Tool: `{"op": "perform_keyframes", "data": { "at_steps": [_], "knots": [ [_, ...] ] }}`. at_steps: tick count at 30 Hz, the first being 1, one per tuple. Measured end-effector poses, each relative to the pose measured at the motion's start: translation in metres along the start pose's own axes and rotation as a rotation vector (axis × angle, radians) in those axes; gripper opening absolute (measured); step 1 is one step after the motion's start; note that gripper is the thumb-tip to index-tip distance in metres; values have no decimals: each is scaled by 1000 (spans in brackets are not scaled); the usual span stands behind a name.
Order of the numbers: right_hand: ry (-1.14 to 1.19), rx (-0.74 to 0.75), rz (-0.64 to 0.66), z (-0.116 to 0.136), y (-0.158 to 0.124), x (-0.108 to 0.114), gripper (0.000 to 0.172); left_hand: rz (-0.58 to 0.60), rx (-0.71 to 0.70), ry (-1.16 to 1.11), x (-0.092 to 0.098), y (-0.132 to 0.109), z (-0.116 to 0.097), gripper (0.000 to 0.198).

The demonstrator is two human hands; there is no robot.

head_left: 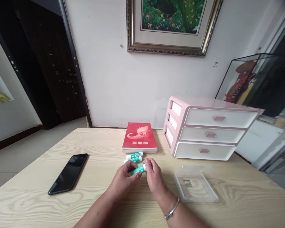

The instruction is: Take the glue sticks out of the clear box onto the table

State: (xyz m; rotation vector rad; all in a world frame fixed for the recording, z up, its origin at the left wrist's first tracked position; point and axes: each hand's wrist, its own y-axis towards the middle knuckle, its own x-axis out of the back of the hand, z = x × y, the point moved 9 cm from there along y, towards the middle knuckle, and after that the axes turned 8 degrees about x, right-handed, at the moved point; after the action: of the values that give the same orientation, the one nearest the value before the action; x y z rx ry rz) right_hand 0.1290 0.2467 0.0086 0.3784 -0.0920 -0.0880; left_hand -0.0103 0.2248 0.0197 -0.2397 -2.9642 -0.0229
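At the centre of a pale wood-grain counter [38,177], a person's two hands meet over a small green-and-white glue stick [138,170]. The left hand [124,180] closes its fingers around the green body of the stick, while the right hand [154,177] pinches the white end between thumb and fingertips, so both hands are wrapped on the same stick, which lies nearly level just above the counter surface. A silver bracelet [172,210] circles the right wrist.

Just beyond the hands, at 12 o'clock, two more glue sticks [134,156] lie side by side on the counter, the nearer one partly hidden by the left fingers. Directly behind them, also at 12 o'clock, rests a red book [140,137] with a pale dragon figure on its cover, lying flat near the counter's far edge.

At 9 o'clock from the hands, well apart, a black phone [68,173] lies face up with a dark screen. At 3 o'clock, near the right hand, sits a shallow clear plastic tray [194,185]. At 2 o'clock stands a pink drawer unit [209,129] with three white drawers, all pushed in.

On the white wall behind hangs a gilt-framed picture [172,25] of green foliage and flowers; a glass display case [247,79] stands at far right.
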Motion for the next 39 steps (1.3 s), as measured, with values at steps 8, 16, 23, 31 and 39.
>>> {"op": "perform_keyframes", "data": {
  "at_steps": [8, 16, 23, 31, 39],
  "knots": [
    [-211, 39, 86, 4, -4, -5, 35, 9, -160, 810, -22, -12, -15, 33],
    [-280, 18, 117, 5, -3, -7, 30, -16, -142, 1007, -26, -10, -9, 19],
    [-198, -40, 98, -5, -3, -7, 18, 43, -79, 898, -26, -16, -10, 20],
    [-111, -70, 142, 4, -4, -11, 22, 109, -35, 744, -25, -16, -8, 26],
    [-59, -44, 185, 10, -6, -15, 21, 261, -38, 511, -30, -17, -10, 40]
  ]
}}
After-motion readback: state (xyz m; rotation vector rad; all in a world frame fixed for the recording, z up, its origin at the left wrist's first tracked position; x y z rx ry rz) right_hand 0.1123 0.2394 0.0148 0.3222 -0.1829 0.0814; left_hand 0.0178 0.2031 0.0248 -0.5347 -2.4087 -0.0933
